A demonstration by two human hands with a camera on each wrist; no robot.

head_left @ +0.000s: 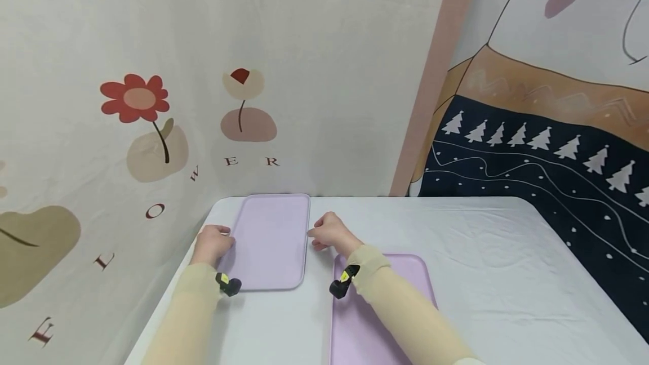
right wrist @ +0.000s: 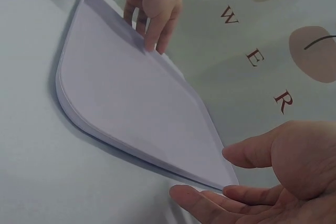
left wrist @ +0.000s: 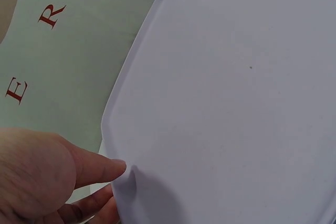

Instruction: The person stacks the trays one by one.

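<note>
A pale purple rectangular tray [head_left: 269,241] with a low raised rim lies at the far left of the white-covered table. My left hand [head_left: 212,243] holds its left edge. In the left wrist view the thumb [left wrist: 113,169] comes over the rim while the other fingers tuck outside and under it. At the opposite edge is my right hand [head_left: 332,232], its fingertips right at the rim. The right wrist view has that hand's thumb [right wrist: 247,152] and fingers spread apart around the tray's edge, loosely extended. Nothing lies on the visible tray surface [right wrist: 131,87].
A second purple tray [head_left: 355,331] lies nearer me on the table, partly covered by my right forearm. Behind the white table [head_left: 481,252] hangs a pale curtain [head_left: 329,72] with printed flowers and letters. A dark cloth [head_left: 507,168] with white trees hangs at the right.
</note>
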